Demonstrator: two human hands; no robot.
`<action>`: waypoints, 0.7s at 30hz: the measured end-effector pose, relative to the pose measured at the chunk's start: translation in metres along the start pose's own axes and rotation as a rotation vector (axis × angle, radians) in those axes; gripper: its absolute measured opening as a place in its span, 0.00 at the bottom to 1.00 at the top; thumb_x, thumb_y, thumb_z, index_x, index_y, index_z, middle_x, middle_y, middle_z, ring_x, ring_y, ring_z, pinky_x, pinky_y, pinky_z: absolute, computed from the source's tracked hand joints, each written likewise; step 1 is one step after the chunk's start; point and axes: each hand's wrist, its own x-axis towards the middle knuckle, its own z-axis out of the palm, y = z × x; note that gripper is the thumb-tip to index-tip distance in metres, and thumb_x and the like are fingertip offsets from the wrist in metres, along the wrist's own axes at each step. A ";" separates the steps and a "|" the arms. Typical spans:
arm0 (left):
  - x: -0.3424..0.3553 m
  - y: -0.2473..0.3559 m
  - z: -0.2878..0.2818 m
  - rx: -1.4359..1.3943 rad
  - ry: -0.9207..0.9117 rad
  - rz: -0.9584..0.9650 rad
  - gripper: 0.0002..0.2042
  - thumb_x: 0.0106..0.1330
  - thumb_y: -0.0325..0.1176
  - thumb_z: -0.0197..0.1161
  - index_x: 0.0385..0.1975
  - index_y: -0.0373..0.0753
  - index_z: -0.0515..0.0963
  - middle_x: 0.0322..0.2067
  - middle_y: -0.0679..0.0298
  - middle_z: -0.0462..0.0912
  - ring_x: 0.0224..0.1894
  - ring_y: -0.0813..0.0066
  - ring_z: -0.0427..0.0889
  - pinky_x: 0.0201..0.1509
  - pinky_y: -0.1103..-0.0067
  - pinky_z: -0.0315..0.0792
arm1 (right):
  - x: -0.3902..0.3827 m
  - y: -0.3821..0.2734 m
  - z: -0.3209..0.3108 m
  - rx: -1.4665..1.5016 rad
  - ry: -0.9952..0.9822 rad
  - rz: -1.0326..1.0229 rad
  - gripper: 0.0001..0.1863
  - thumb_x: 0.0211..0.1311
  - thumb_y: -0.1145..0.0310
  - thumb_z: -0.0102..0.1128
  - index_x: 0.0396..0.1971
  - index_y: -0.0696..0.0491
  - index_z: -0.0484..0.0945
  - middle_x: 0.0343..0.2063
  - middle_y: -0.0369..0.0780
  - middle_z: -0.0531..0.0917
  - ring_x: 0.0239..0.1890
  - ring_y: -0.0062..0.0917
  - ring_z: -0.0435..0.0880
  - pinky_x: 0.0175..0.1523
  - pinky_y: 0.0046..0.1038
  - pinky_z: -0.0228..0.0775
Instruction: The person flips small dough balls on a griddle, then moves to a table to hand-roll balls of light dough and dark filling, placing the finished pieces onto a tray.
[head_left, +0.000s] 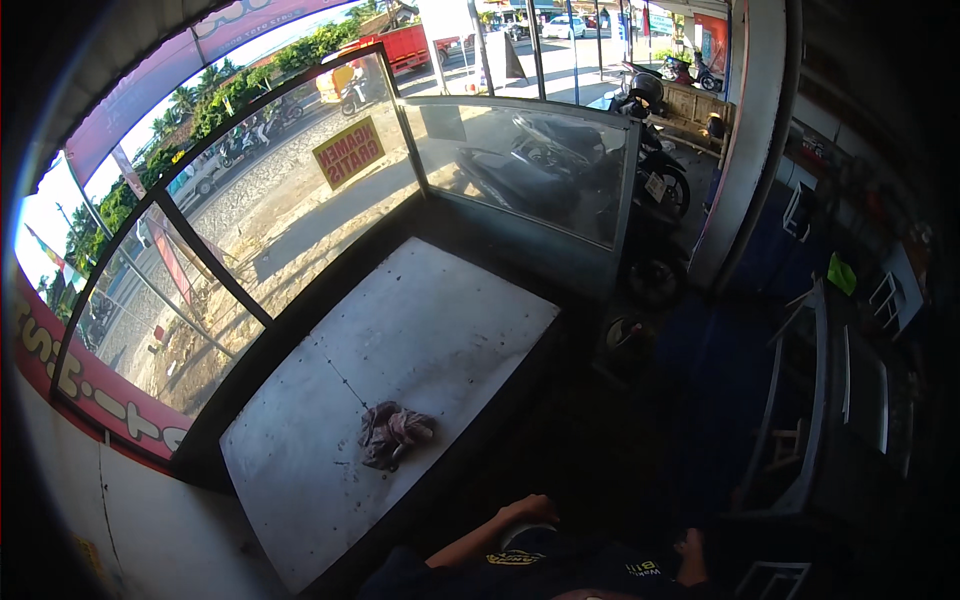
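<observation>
My left hand point(530, 508) is low in the middle, fingers curled beside a grey curved shape in front of my dark printed shirt point(600, 560); what it holds, if anything, is unclear. My right hand point(690, 547) is at the lower right beside my body, fingers curled, its contents too dark to make out. Forward and left of my hands, a crumpled brownish cloth point(395, 435) lies on a white, speckled counter top point(480, 300).
A framed glass screen point(520, 180) borders the counter. Outside are a road, parked motorcycles point(655, 210) and vehicles. To the right stand a pillar point(755, 120) and dim metal-framed furniture point(865, 390) with a green item point(840, 270).
</observation>
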 end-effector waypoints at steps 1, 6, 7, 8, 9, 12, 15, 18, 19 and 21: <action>-0.003 0.011 0.010 0.014 -0.014 -0.034 0.15 0.58 0.40 0.63 0.44 0.45 0.82 0.44 0.57 0.84 0.48 0.59 0.82 0.51 0.68 0.74 | -0.015 0.035 -0.011 -0.041 0.033 0.130 0.10 0.60 0.67 0.48 0.38 0.53 0.75 0.25 0.38 0.78 0.24 0.25 0.76 0.28 0.30 0.69; 0.047 0.062 0.079 0.168 -0.356 0.456 0.15 0.63 0.42 0.62 0.46 0.42 0.81 0.45 0.63 0.84 0.47 0.65 0.82 0.51 0.71 0.76 | -0.072 0.161 -0.084 -0.032 -0.034 0.339 0.10 0.61 0.66 0.48 0.37 0.54 0.76 0.24 0.38 0.78 0.23 0.25 0.77 0.28 0.31 0.69; 0.061 0.068 0.101 0.232 -0.450 0.467 0.15 0.63 0.42 0.62 0.46 0.42 0.81 0.45 0.63 0.84 0.47 0.65 0.82 0.51 0.71 0.76 | -0.079 0.180 -0.093 -0.016 -0.047 0.336 0.10 0.61 0.66 0.48 0.37 0.54 0.77 0.24 0.39 0.78 0.23 0.25 0.77 0.28 0.31 0.69; 0.073 0.079 0.122 0.250 -0.480 0.424 0.15 0.64 0.40 0.62 0.47 0.41 0.81 0.44 0.61 0.84 0.47 0.67 0.82 0.53 0.72 0.74 | -0.085 0.194 -0.097 -0.005 -0.063 0.325 0.11 0.61 0.66 0.48 0.37 0.54 0.77 0.23 0.39 0.78 0.22 0.25 0.77 0.28 0.31 0.69; 0.082 0.090 0.143 0.268 -0.504 0.380 0.14 0.65 0.37 0.62 0.48 0.40 0.80 0.44 0.60 0.83 0.47 0.69 0.81 0.54 0.74 0.73 | -0.090 0.202 -0.100 0.006 -0.078 0.302 0.11 0.61 0.66 0.48 0.37 0.54 0.77 0.23 0.39 0.78 0.22 0.26 0.77 0.28 0.31 0.69; 0.083 0.133 0.170 0.317 -0.594 0.308 0.14 0.65 0.37 0.62 0.48 0.40 0.80 0.44 0.60 0.83 0.48 0.70 0.81 0.54 0.74 0.73 | -0.099 0.211 -0.109 0.042 -0.091 0.237 0.11 0.61 0.66 0.48 0.36 0.54 0.78 0.22 0.39 0.78 0.21 0.26 0.77 0.28 0.31 0.70; 0.089 0.166 0.189 0.400 -0.675 0.269 0.13 0.65 0.36 0.61 0.48 0.40 0.80 0.44 0.60 0.83 0.48 0.70 0.81 0.54 0.75 0.73 | -0.104 0.208 -0.124 0.094 -0.069 0.173 0.11 0.61 0.66 0.49 0.36 0.54 0.78 0.21 0.40 0.78 0.21 0.26 0.77 0.27 0.32 0.70; 0.106 0.198 0.197 0.469 -0.717 0.255 0.13 0.66 0.35 0.61 0.47 0.39 0.80 0.44 0.60 0.83 0.48 0.71 0.81 0.54 0.75 0.73 | -0.096 0.192 -0.135 0.110 -0.038 0.108 0.11 0.61 0.66 0.49 0.35 0.54 0.79 0.21 0.40 0.79 0.20 0.26 0.77 0.27 0.32 0.70; 0.111 0.203 0.189 0.460 -0.692 0.245 0.13 0.66 0.35 0.61 0.47 0.39 0.80 0.44 0.60 0.83 0.48 0.71 0.81 0.54 0.75 0.73 | -0.090 0.167 -0.130 0.073 -0.055 0.073 0.11 0.61 0.66 0.49 0.35 0.55 0.79 0.20 0.40 0.79 0.20 0.27 0.77 0.27 0.32 0.70; 0.131 0.228 0.191 0.504 -0.731 0.256 0.13 0.66 0.35 0.61 0.47 0.39 0.80 0.44 0.60 0.83 0.48 0.72 0.81 0.54 0.75 0.73 | -0.079 0.154 -0.136 0.065 -0.013 0.024 0.11 0.61 0.66 0.49 0.35 0.55 0.79 0.20 0.40 0.79 0.19 0.27 0.77 0.27 0.32 0.70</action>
